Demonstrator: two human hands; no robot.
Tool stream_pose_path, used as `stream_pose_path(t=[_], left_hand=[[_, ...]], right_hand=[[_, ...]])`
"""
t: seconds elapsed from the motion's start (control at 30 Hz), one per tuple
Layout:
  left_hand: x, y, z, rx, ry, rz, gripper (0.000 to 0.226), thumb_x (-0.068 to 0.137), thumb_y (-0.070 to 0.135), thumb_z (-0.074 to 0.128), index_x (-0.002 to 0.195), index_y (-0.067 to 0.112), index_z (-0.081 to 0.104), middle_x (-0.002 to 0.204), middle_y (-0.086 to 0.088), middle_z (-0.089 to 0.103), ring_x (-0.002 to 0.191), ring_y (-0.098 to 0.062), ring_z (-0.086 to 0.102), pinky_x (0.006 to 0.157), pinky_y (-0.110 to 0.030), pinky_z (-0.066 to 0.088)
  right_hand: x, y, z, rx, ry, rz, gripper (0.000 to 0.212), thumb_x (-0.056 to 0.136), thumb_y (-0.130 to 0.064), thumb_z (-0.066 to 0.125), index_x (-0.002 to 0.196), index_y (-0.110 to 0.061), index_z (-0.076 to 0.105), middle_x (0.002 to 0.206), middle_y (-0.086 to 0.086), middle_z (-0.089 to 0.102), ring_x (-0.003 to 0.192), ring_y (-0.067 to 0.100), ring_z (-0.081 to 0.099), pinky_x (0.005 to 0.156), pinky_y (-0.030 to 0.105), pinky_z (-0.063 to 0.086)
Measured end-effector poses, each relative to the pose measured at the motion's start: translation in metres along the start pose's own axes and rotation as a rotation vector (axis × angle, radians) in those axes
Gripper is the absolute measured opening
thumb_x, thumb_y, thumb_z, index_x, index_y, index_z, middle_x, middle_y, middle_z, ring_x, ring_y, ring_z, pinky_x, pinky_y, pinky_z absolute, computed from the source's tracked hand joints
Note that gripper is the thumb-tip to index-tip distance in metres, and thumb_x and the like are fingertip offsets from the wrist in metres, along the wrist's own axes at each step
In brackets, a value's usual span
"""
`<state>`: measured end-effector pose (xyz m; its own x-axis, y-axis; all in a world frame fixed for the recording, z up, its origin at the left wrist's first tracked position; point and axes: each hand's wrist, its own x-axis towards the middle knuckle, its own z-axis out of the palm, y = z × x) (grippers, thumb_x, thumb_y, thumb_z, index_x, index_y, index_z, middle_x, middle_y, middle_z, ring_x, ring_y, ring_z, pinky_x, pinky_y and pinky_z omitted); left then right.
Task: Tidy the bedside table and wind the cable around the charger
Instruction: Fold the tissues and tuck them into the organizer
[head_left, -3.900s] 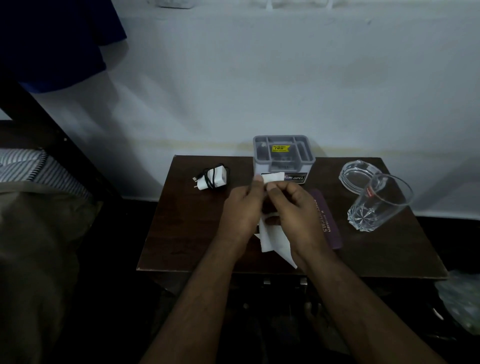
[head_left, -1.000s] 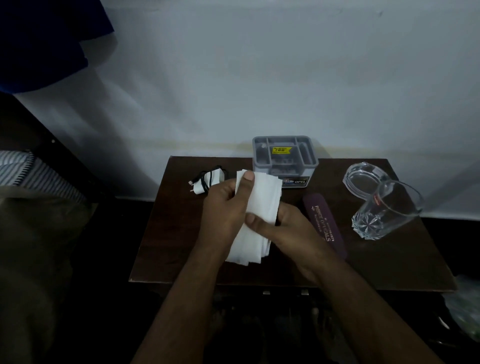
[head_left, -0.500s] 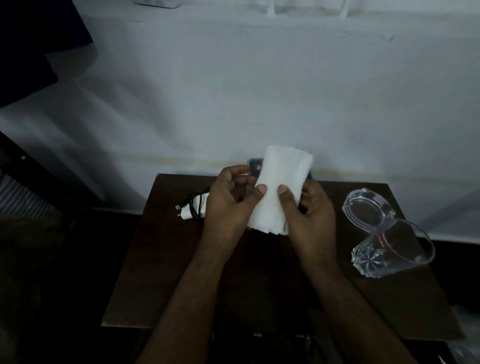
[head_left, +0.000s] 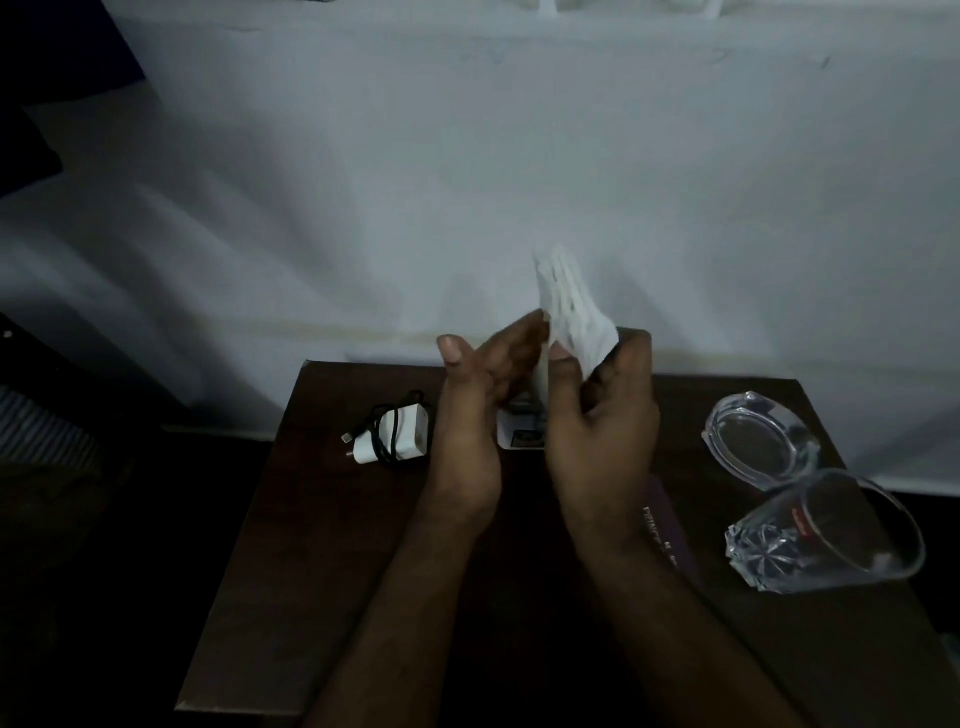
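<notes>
1. Table: dark wooden top, nearest the viewer, with both forearms reaching forward over its middle.
2. Glass: tumbler near the right edge, seemingly tipped with its mouth toward the viewer; a clear round lid lies just behind it.
3. Card: flat purple item beside the right forearm, its print too small to read.
4. Left hand: raised, fingers straight and together, palm facing the right hand, gripping nothing; the fingertips come close to the tissue's edge, though contact cannot be confirmed.
5. Right hand: thumb and curled fingers pinch the lower end of a bunched white tissue, which rises, blurred, against the wall.
6. Charger: white plug lying to the left of the left hand and apart from it, slightly farther back than the wrists. Its long axis runs roughly left to right, pins pointing left. Black cable is already looped across the body, with one short end sticking out at the left. The left hand is judged the nearer one for any reach toward it.
7. Box: pale container behind the hands, mostly hidden by them.
</notes>
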<state>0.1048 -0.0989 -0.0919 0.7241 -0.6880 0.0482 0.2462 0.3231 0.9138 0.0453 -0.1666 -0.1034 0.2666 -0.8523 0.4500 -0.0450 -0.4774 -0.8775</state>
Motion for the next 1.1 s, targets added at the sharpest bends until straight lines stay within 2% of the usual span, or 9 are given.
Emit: stream_pose_path(t=[0.1, 0.2, 0.3, 0.43, 0.53, 0.6, 0.77, 0.9, 1.1], left_hand=[[0.001, 0.004, -0.006, -0.011, -0.003, 0.049, 0.089, 0.093, 0.061, 0.002, 0.133, 0.008, 0.061, 0.135, -0.006, 0.066, 0.129, -0.014, 0.06, 0.109, -0.023, 0.045], [-0.002, 0.005, -0.01, 0.061, -0.01, 0.08, 0.094, 0.095, 0.058, -0.006, 0.135, 0.001, 0.058, 0.136, -0.012, 0.065, 0.13, -0.017, 0.059, 0.114, -0.03, 0.041], [-0.003, 0.003, -0.011, 0.118, -0.021, 0.069, 0.095, 0.087, 0.064, 0.004, 0.137, 0.003, 0.057, 0.137, -0.01, 0.064, 0.13, -0.015, 0.059, 0.112, -0.026, 0.042], [-0.004, -0.001, -0.01, 0.164, -0.064, 0.043, 0.09, 0.09, 0.069, 0.01, 0.143, 0.01, 0.053, 0.142, -0.004, 0.061, 0.132, -0.008, 0.055, 0.105, -0.012, 0.042], [-0.005, 0.0, -0.007, 0.186, -0.108, 0.012, 0.106, 0.075, 0.092, 0.023, 0.146, 0.018, 0.05, 0.146, 0.0, 0.057, 0.134, -0.002, 0.051, 0.108, -0.012, 0.039], [-0.005, 0.0, -0.007, 0.198, -0.11, 0.015, 0.114, 0.066, 0.098, 0.028, 0.147, 0.021, 0.048, 0.145, 0.001, 0.058, 0.133, 0.001, 0.052, 0.1, -0.006, 0.041], [-0.001, -0.003, -0.01, 0.164, -0.048, -0.003, 0.103, 0.073, 0.094, 0.025, 0.149, 0.028, 0.046, 0.141, -0.001, 0.061, 0.125, 0.004, 0.057, 0.089, -0.003, 0.045], [0.002, -0.006, -0.009, 0.167, 0.025, 0.06, 0.087, 0.078, 0.09, 0.028, 0.133, 0.032, 0.06, 0.129, 0.0, 0.069, 0.122, -0.011, 0.063, 0.101, -0.027, 0.05], [0.003, -0.004, -0.013, 0.174, 0.11, 0.053, 0.074, 0.091, 0.075, 0.015, 0.109, 0.035, 0.074, 0.109, 0.012, 0.077, 0.105, 0.004, 0.068, 0.08, -0.004, 0.048]], right_hand=[[0.001, -0.005, 0.003, 0.077, -0.046, -0.009, 0.016, 0.098, -0.031, 0.06, 0.109, -0.033, 0.049, 0.094, -0.013, 0.069, 0.083, 0.001, 0.069, 0.069, 0.026, 0.055], [0.003, -0.005, 0.006, 0.065, -0.035, 0.013, 0.019, 0.1, -0.031, 0.058, 0.113, -0.037, 0.046, 0.096, -0.026, 0.067, 0.087, -0.011, 0.065, 0.074, 0.013, 0.052], [0.001, -0.002, 0.008, 0.082, -0.054, 0.075, 0.023, 0.101, -0.028, 0.058, 0.118, -0.036, 0.046, 0.103, -0.025, 0.066, 0.095, -0.011, 0.065, 0.08, 0.013, 0.051], [0.001, 0.004, 0.008, 0.039, -0.088, 0.098, 0.017, 0.101, -0.03, 0.057, 0.113, -0.032, 0.046, 0.09, -0.015, 0.064, 0.086, 0.005, 0.068, 0.069, 0.013, 0.05], [0.002, 0.004, 0.008, 0.034, -0.124, 0.092, 0.03, 0.102, -0.026, 0.057, 0.131, -0.021, 0.05, 0.115, -0.008, 0.066, 0.107, 0.002, 0.065, 0.087, 0.015, 0.049], [0.0, 0.002, 0.008, 0.018, -0.145, 0.063, 0.034, 0.103, -0.024, 0.056, 0.136, -0.018, 0.05, 0.123, -0.004, 0.064, 0.116, 0.006, 0.062, 0.094, 0.02, 0.049], [-0.001, 0.008, 0.01, -0.056, -0.214, 0.036, 0.019, 0.101, -0.026, 0.056, 0.12, -0.023, 0.051, 0.102, -0.007, 0.064, 0.091, 0.006, 0.064, 0.074, 0.025, 0.052], [-0.001, 0.012, 0.011, -0.152, -0.28, -0.005, 0.019, 0.098, -0.026, 0.061, 0.111, -0.013, 0.056, 0.108, 0.001, 0.059, 0.101, 0.018, 0.06, 0.084, 0.046, 0.052], [-0.003, 0.009, 0.01, -0.215, -0.326, -0.055, 0.027, 0.097, -0.035, 0.056, 0.117, -0.018, 0.059, 0.11, -0.005, 0.063, 0.105, 0.017, 0.059, 0.088, 0.045, 0.051]])
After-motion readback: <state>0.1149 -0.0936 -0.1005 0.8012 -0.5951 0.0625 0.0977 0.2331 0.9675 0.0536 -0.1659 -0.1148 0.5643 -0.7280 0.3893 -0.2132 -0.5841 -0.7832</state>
